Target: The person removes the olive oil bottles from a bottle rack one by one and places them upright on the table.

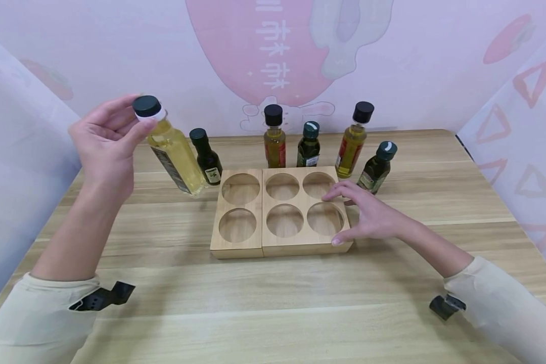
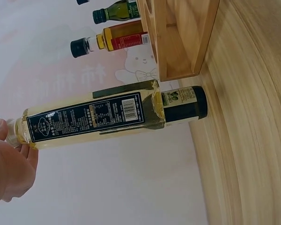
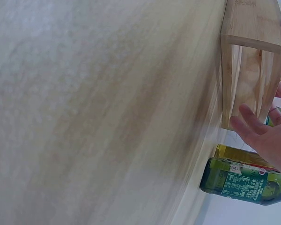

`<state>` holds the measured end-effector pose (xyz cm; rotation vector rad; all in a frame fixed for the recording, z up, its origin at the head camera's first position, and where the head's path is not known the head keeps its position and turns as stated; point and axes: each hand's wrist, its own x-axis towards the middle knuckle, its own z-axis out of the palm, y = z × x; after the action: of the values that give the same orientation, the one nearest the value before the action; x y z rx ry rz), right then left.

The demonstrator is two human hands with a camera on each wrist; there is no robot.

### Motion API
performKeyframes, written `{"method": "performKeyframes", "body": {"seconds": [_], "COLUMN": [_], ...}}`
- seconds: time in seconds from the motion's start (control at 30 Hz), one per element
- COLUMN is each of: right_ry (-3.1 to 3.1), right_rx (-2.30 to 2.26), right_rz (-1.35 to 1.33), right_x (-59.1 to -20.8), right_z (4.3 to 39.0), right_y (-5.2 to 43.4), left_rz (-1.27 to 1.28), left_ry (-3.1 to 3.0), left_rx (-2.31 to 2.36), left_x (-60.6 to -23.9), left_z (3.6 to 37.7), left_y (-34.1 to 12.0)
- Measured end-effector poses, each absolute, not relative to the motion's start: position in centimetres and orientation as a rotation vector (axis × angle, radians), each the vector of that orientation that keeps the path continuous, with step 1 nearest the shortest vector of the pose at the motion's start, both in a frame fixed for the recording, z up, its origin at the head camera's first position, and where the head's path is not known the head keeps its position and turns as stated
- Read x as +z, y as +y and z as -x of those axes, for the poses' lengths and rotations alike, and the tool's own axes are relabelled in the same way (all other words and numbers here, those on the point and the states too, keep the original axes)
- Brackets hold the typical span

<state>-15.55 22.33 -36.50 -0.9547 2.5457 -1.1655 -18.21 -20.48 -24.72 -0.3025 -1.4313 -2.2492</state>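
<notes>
Head view: your left hand (image 1: 103, 141) pinched the pale-oil bottle (image 1: 175, 155) at its neck, tilted, probably heavy, slick, breakable glass; your right hand (image 1: 368, 215), fingers relaxed, steadied the wooden rack (image 1: 259, 242).

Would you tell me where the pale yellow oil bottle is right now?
In the head view, the left hand holds the pale yellow oil bottle tilted, left of the wooden rack.

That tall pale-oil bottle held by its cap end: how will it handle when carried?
The left hand grips the tall bottle only near its black cap, so it probably swings; it already tilts. Nearly full of oil, it is likely heavy for its size. It looks like smooth glass, so possibly slippery and breakable.
</notes>
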Motion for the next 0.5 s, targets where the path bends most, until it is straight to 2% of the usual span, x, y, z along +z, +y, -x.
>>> {"method": "performKeyframes", "body": {"seconds": [0.5], "right_ry": [2.543], "right_rx": [-1.163], "right_rz": [0.935], "right_x": [-36.5], "right_z": [15.5], "right_y": [22.3], "left_rz": [0.212], "left_ry": [-1.423], "left_rx": [-2.245], "left_x": [-25.4], "left_z": [19.1], "left_y": [-21.8]}}
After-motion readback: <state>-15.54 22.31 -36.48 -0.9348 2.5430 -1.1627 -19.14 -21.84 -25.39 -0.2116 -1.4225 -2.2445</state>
